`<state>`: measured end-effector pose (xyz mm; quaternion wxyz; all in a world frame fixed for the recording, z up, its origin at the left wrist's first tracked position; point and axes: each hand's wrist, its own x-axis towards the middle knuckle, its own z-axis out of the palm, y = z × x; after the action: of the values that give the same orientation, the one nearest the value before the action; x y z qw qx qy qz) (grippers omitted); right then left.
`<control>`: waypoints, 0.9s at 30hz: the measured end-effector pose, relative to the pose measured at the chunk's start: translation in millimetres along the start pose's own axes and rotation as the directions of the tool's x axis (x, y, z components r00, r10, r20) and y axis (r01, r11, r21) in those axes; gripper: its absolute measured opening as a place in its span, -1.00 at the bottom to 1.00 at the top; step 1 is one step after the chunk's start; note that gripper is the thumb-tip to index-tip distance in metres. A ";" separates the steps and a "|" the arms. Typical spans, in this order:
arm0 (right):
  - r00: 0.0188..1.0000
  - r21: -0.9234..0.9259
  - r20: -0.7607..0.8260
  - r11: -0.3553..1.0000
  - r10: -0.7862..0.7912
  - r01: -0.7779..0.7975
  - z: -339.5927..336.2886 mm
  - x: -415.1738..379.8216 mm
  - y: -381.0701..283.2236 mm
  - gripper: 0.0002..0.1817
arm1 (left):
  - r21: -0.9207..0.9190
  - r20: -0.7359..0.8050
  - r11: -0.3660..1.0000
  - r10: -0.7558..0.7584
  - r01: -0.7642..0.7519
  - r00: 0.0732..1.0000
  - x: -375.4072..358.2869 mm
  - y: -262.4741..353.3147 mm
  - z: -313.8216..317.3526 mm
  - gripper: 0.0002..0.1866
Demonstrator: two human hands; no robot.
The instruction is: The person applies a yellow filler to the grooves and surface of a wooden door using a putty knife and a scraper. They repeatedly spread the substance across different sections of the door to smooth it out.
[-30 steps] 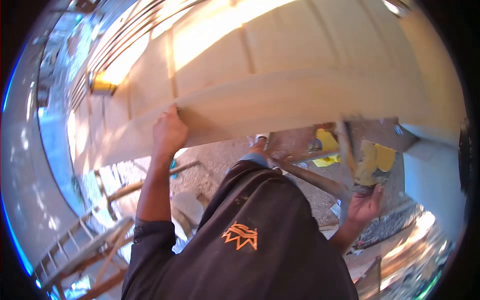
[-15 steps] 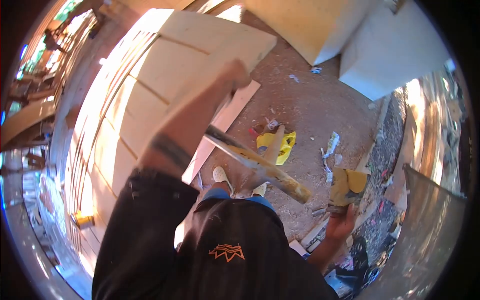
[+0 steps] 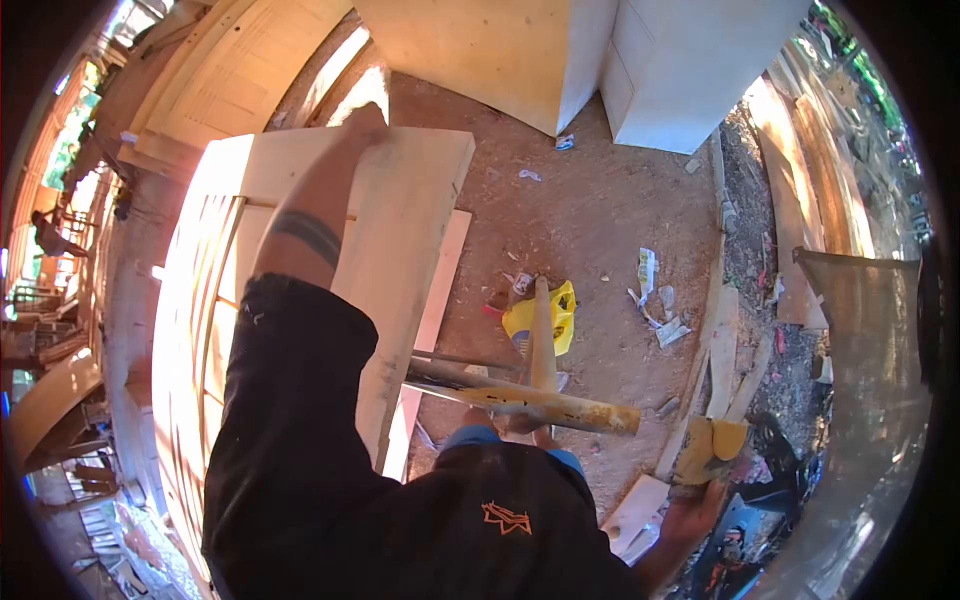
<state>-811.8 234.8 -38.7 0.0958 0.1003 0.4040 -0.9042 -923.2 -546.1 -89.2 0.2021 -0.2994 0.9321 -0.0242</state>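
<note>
My left hand (image 3: 366, 118) reaches out at the end of a straight arm and holds the far edge of a pale wooden door panel (image 3: 410, 210), which stands beside me over the dirt floor. Low on the right, my right hand (image 3: 688, 515) is closed on the handle of a wide putty knife (image 3: 708, 447) whose blade is coated with yellow filler. The knife is held away from the door, near my hip. My dark shirt fills the lower middle of the view and hides my body below.
A paint-stained round wooden bar (image 3: 540, 405) of a trestle crosses in front of my legs. A yellow bag (image 3: 545, 312) and paper scraps lie on the dirt floor. Pale cabinets (image 3: 690, 70) stand ahead, loose planks (image 3: 722, 350) to the right, more door frames (image 3: 230, 70) to the left.
The view has swung from facing the door to looking down along it. My left arm has stretched out along the panel to its far edge. The right hand keeps the putty knife low.
</note>
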 end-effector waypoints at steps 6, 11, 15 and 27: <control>0.997 -0.041 0.074 0.999 0.016 -0.013 40.2 0.5 20.6 -0.51 | -0.399 0.016 0.769 0.551 -0.500 0.835 -212.8 143.6 -74.1 -0.57; 0.987 -0.072 0.150 0.996 0.056 -0.045 65.9 15.0 39.0 -0.50 | -0.251 -0.284 0.940 0.157 -0.232 0.946 -125.0 66.9 -76.7 -0.61; 0.968 -0.158 0.200 0.980 0.154 -0.123 76.9 25.6 51.8 -0.48 | -0.307 -0.255 0.881 0.289 -0.361 0.923 -135.3 35.8 -33.3 -0.62; 0.785 -0.204 0.432 0.896 0.444 -0.395 71.5 68.5 78.4 -0.57 | -0.431 -0.129 0.879 0.165 -0.205 0.978 -596.2 60.7 112.3 -0.73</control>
<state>-865.2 123.5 -65.5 0.3938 -0.0383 0.3820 -0.8352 -471.9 -149.2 13.8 0.0889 -0.2458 0.9455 0.1940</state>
